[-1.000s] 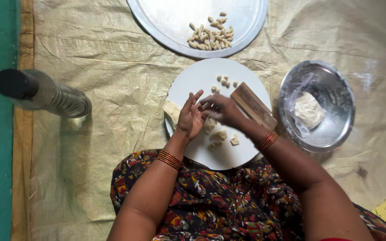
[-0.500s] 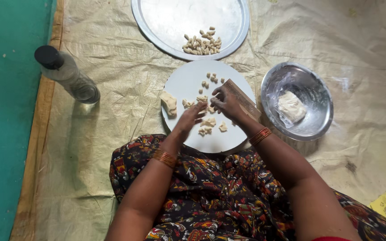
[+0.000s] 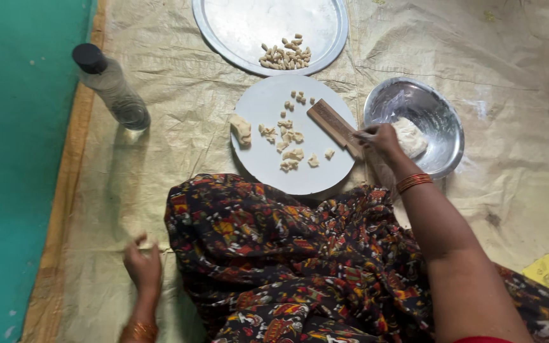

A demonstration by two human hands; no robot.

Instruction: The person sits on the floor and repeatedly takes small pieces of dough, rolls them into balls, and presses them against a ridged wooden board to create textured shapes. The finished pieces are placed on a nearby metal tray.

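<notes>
The right hand [image 3: 381,138] reaches out over the right edge of the round white plate [image 3: 258,162], its fingers curled around the near end of a flat, ribbed brown wooden board [image 3: 332,124], which lies slantwise on the plate's right side. Just beyond the knuckles stands a shiny round steel bowl [image 3: 445,133] with a pale lump of dough [image 3: 411,136] in it, and the hand partly overlaps the bowl's near rim. Orange bangles circle that wrist. On the white plate lie many small cut pieces of pale dough [image 3: 289,136], scattered about its middle, and a larger rough chunk of dough [image 3: 241,129] rests at the plate's left edge. Beyond the plate sits a big round steel tray [image 3: 223,35] — on it a small heap of shaped, shell-like dough bits [image 3: 285,55]. The left hand [image 3: 143,267] is down low at the left, well apart from the plate, resting on the creased beige woven mat [image 3: 179,108] beside the dark floral-printed garment [image 3: 287,254] over the lap; its fingers are loosely bent and somewhat blurred, and it holds nothing that can be made out. A clear plastic bottle with a black cap [image 3: 109,86] stands on the mat to the left of the plate, near the mat's border — past it the teal floor [image 3: 14,159].
</notes>
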